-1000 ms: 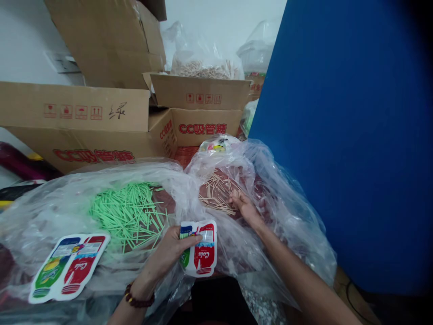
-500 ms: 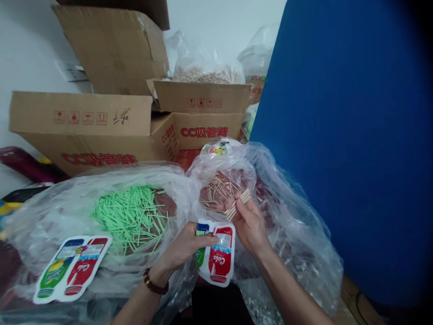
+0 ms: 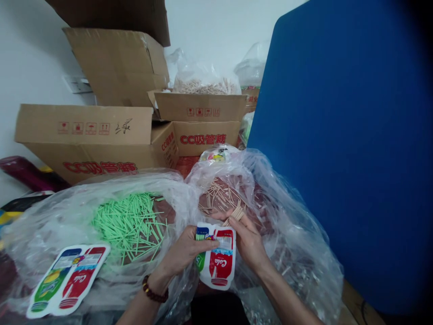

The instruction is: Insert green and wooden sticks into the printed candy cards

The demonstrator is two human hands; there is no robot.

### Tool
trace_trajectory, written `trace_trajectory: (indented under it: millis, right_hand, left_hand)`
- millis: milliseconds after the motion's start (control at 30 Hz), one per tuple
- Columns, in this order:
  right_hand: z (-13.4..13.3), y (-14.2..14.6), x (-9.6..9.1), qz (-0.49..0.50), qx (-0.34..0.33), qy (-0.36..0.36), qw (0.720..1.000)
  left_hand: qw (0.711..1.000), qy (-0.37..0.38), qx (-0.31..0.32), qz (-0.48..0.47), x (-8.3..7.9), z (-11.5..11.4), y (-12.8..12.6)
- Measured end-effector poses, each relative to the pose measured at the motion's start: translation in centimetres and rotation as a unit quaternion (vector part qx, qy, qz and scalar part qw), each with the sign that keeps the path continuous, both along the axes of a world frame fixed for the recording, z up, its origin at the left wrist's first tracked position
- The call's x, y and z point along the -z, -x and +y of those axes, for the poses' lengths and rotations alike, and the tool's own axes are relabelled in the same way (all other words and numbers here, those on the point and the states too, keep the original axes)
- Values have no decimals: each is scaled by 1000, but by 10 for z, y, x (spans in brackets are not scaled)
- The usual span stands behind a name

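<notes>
My left hand [image 3: 184,253] grips a small bottle-shaped packet [image 3: 216,259] printed green and red with "Cola", thumb across its top. My right hand [image 3: 246,239] is closed round a small bundle of tan sticks [image 3: 234,215], held right at the packet's top edge. Both hands hover over the front of two clear plastic bags. The left bag holds a heap of green sticks [image 3: 130,223]. The right bag holds loose tan sticks [image 3: 219,198].
A second printed packet [image 3: 67,280] lies on the plastic at the lower left. Cardboard boxes [image 3: 88,135] with red lettering stand behind the bags, one [image 3: 199,106] holding a bag of tan sticks. A tall blue panel [image 3: 345,149] fills the right side.
My right hand has left the tan stick pile with a bundle and brought it back to the packet's top. The left hand with the packet has shifted slightly right.
</notes>
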State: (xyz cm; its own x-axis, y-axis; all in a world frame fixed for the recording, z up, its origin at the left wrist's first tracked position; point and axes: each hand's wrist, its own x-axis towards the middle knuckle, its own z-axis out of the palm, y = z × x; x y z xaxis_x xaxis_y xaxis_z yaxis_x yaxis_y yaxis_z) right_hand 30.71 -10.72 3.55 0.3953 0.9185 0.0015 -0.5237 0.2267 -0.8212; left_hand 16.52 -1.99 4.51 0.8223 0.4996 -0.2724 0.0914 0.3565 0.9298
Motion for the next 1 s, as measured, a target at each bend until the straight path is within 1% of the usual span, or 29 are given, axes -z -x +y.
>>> trace_trajectory:
  millis: [67,133,200,267,300,333,400,433,467,500,567,600,667,733,833,900,1000]
  right_hand:
    - [-1,-5,-2,-37,-53,0,998]
    - [1,-10,-6,-74,-84,-10,994]
    - [3,-16,-10,-109,-80,-25,991]
    - [4,-21,-14,-179,-62,-26,982]
    - [4,-23,-15,-233,-60,-15,970]
    - [3,-24,-16,-296,-65,-3,953]
    - [2,-26,-16,-407,-92,7,909]
    - [2,-27,-16,-436,-108,4,893]
    - [2,-28,-15,-441,-114,-1,890]
    - [2,-29,-14,-423,-111,-4,899]
    - [5,-29,-10,-336,-94,10,937]
    - [6,-27,-7,-282,-97,25,954]
    - [7,-21,-1,-186,-127,56,973]
    - [8,-12,6,-123,-149,87,977]
    - [8,1,12,-80,-108,108,985]
    - [9,6,12,-76,-84,106,988]
    - [11,8,9,-74,-71,105,989]
  left_hand:
    - [1000,-14,0,-8,0,3,-1]
    - [1000,-26,-2,-15,0,5,-2]
    - [999,-28,0,-17,0,8,-3]
    - [1000,-25,0,-17,1,10,-4]
    - [999,-25,-7,-19,2,10,-5]
    - [999,-28,-17,-23,3,11,-5]
    - [998,-44,-34,-29,5,12,-6]
    - [997,-54,-40,-33,6,12,-5]
    - [996,-62,-46,-36,7,12,-5]
    - [996,-67,-49,-38,7,12,-5]
    - [996,-63,-56,-43,8,12,-4]
    - [995,-58,-60,-45,7,12,-3]
    - [995,-47,-72,-49,7,12,-2]
    - [994,-37,-91,-56,7,13,-1]
    - [991,-15,-121,-54,6,14,1]
    - [992,1,-118,-42,5,13,3]
    - [995,12,-90,-26,3,13,7]
